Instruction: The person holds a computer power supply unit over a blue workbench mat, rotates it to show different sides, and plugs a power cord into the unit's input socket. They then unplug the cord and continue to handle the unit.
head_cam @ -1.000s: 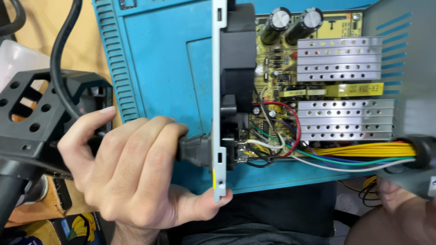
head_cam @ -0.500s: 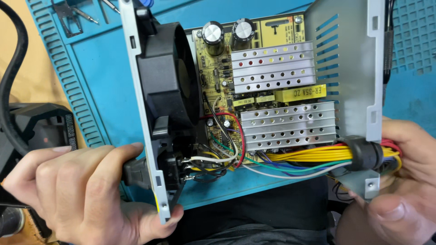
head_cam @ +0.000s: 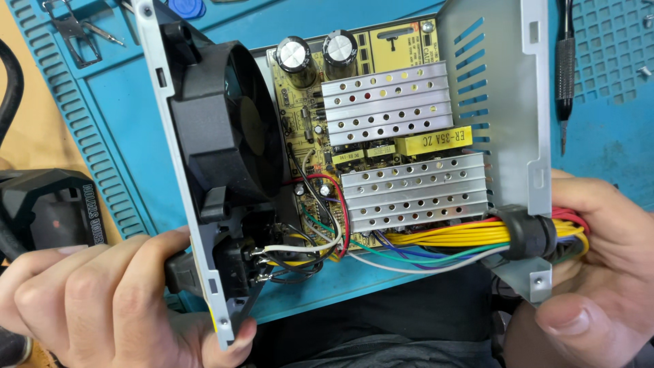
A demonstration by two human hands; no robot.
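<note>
Compared with a second ago, the open power supply unit (head_cam: 381, 170) sits further right and more fully in view: then the fan-side panel ran down the middle of the picture and only a sliver of the right hand showed; now the whole circuit board, both heat sinks and the far perforated wall are visible. The unit looks turned and drawn in between the two hands, so its inside is exposed for work.

The left hand (head_cam: 102, 300) is closed around the black power plug (head_cam: 178, 272) at the outer face of the fan-side panel (head_cam: 180, 177), thumb hooked under the panel's lower corner. The right hand (head_cam: 599, 272) is wrapped around the bundle of yellow, red and other coloured output cables (head_cam: 443, 235) where they pass out through a black grommet (head_cam: 528, 232) in the far wall (head_cam: 504, 102). The hands are well apart, one at each end of the unit.

The steel case holds, nearest the fan-side panel, a black cooling fan (head_cam: 231, 123); beside it the yellow circuit board (head_cam: 306, 129) with two tall capacitors (head_cam: 317, 51) at its far edge, two finned aluminium heat sinks (head_cam: 409, 136) and a yellow transformer (head_cam: 432, 142) between them. Loose red, white, black and green wires run from the inlet socket behind the panel to the board.

The unit rests on a blue work mat (head_cam: 122, 136); a screwdriver (head_cam: 563, 75) lies beyond the far wall, and a black block (head_cam: 48, 215) lies outside the fan-side panel, just above the left hand.
</note>
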